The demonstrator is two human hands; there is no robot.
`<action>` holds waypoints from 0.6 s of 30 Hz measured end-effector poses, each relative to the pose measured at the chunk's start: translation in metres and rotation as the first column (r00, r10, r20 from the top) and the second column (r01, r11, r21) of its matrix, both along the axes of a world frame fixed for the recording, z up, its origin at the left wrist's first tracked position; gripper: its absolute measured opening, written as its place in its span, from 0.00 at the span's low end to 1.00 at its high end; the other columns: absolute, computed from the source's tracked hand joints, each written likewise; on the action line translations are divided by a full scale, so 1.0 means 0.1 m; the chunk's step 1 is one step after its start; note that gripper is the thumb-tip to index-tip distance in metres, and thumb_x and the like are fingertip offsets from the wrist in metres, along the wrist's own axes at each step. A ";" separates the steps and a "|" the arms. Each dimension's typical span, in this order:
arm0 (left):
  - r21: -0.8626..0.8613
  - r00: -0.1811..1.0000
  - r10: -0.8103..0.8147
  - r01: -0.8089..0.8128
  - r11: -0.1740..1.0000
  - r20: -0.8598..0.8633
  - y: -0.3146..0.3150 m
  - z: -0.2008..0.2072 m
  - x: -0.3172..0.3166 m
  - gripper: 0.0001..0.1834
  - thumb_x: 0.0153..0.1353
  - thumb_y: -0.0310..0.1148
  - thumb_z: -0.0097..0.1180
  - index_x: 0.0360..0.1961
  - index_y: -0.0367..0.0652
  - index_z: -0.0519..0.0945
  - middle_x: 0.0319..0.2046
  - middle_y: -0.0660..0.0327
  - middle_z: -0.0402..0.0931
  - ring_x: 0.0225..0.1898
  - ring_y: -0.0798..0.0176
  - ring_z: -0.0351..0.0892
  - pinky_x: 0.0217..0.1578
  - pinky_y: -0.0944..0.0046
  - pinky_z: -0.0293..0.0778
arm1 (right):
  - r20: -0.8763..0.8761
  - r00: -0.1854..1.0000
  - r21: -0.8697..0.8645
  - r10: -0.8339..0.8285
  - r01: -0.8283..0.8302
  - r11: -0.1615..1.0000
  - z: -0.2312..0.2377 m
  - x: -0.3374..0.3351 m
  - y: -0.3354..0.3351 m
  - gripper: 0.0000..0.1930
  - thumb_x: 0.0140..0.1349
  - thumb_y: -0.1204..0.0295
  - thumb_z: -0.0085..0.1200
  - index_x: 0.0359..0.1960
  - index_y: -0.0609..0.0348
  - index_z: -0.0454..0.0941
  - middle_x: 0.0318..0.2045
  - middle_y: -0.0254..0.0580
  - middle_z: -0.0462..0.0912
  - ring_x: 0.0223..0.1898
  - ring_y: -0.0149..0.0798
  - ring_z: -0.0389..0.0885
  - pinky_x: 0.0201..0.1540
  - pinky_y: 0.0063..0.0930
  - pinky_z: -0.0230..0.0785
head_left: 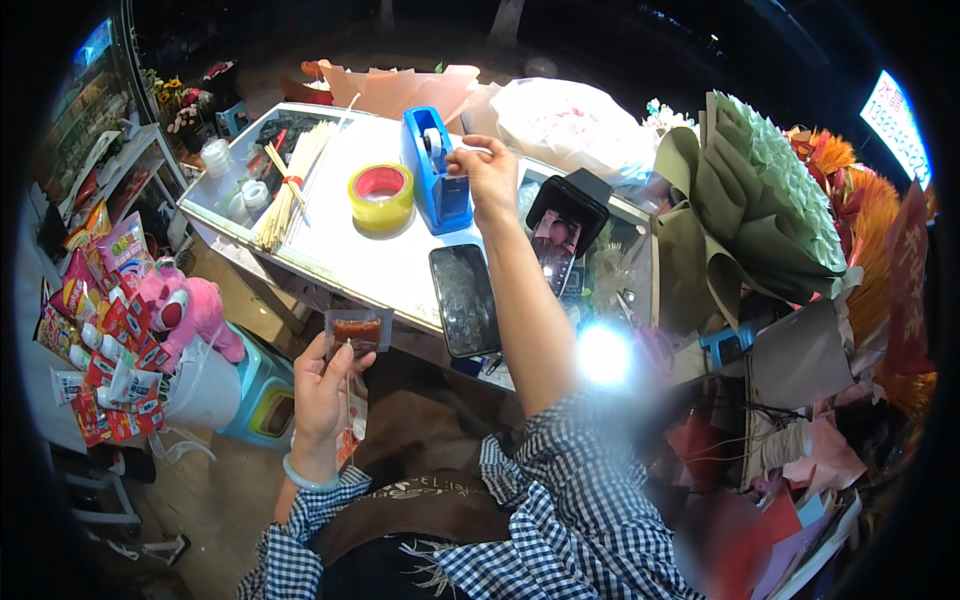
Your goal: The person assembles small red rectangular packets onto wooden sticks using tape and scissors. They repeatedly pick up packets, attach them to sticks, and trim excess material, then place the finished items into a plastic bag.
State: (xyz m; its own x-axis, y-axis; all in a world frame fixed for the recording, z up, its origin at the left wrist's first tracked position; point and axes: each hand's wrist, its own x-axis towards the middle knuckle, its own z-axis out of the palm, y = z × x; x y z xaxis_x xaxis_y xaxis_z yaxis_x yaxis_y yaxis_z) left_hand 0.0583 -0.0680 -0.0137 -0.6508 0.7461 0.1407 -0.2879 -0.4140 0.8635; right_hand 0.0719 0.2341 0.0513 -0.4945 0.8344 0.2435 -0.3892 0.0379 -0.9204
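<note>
My left hand [322, 392] pinches a small clear packet [357, 333] of reddish-brown food, along with a thin wooden stick [347, 415] that runs down from it. On the white tabletop stands a blue tape dispenser [440, 195] with a narrow roll in it. My right hand [486, 180] is at the dispenser's right side, its fingers bent together by the tape end; whatever is between them is too small to make out. Left of the dispenser lies a wide yellow tape roll [381, 198]. A black phone [464, 300] lies beneath my right forearm.
A bundle of thin sticks [292, 190] lies at the table's left. Right of my forearm are a second phone [556, 240] and a black box [572, 200]. A green-wrapped bouquet [740, 200] stands at the right. Snack packets [115, 320] and a pink plush toy [192, 308] are at the left.
</note>
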 end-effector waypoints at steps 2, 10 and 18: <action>-0.045 1.000 -0.015 0.016 0.999 0.024 0.04 -0.01 -0.02 0.14 0.64 0.24 0.47 0.51 0.32 0.73 0.45 0.56 0.77 0.45 0.67 0.78 0.46 0.68 0.77 | -0.129 0.991 0.051 0.024 -0.017 0.999 -0.04 0.16 -0.08 0.12 0.57 0.81 0.53 0.43 0.69 0.71 0.26 0.45 0.81 0.24 0.30 0.78 0.29 0.20 0.72; -0.043 0.998 -0.040 0.042 0.998 0.058 0.14 -0.03 -0.02 0.16 0.63 0.24 0.49 0.52 0.32 0.71 0.45 0.56 0.77 0.44 0.66 0.78 0.47 0.68 0.76 | 0.496 0.859 0.236 -0.130 0.011 0.972 -0.39 0.27 0.00 0.05 0.54 0.78 0.56 0.29 0.69 0.77 0.20 0.45 0.80 0.17 0.30 0.77 0.19 0.22 0.69; -0.014 0.999 -0.033 0.034 0.999 0.040 0.09 0.00 0.02 0.17 0.63 0.24 0.48 0.53 0.32 0.71 0.46 0.55 0.76 0.46 0.66 0.78 0.48 0.67 0.76 | 0.667 0.400 0.740 -0.628 -0.260 0.621 -0.19 0.20 0.01 0.07 0.50 0.77 0.51 0.28 0.65 0.80 0.31 0.58 0.81 0.37 0.57 0.81 0.40 0.46 0.73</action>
